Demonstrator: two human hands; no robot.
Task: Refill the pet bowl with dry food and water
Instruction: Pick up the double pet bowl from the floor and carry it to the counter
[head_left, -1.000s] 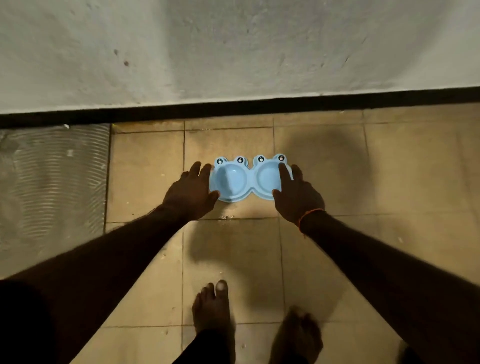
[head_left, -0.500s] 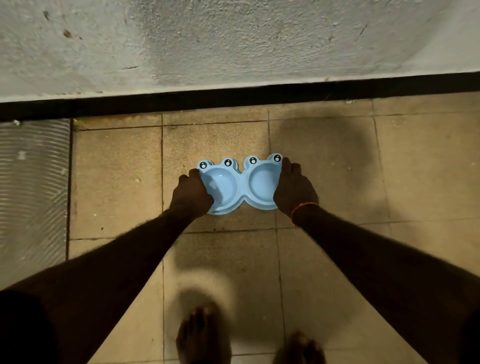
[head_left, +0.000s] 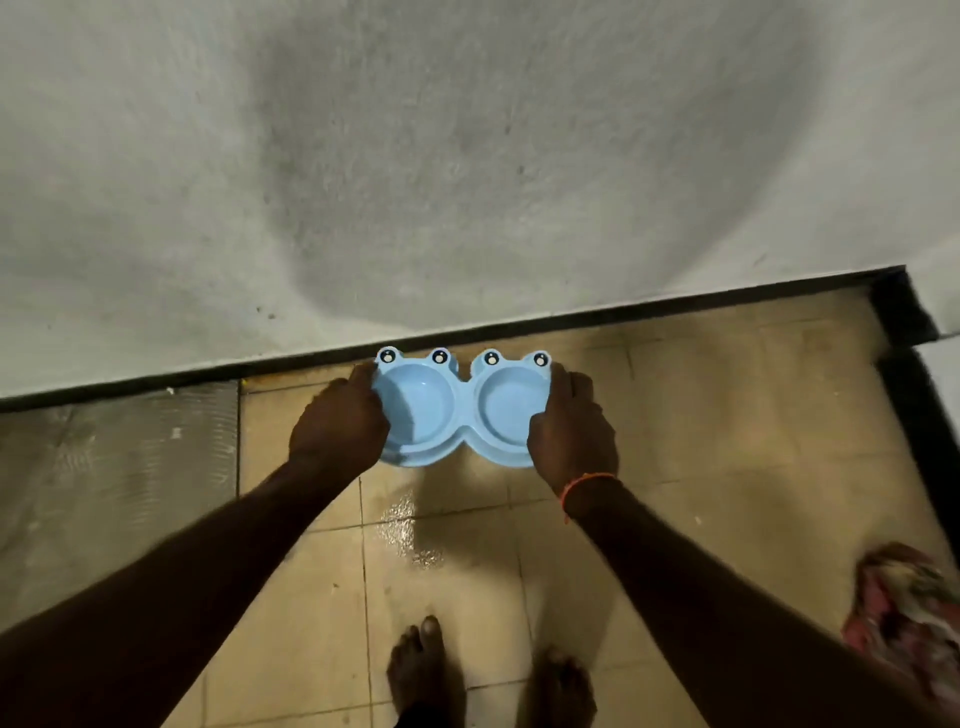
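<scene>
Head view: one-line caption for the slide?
Both hands, left hand and right hand, grip the ends of an empty blue double pet bowl over a tiled floor.

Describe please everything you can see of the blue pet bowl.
The pet bowl is one light blue piece, plastic by its look, with two round basins side by side, both empty. Four cartoon eyes stand along its far edge. The left hand grips its left end and the right hand its right end. It is held roughly level, basins up, over the tiled floor.
</scene>
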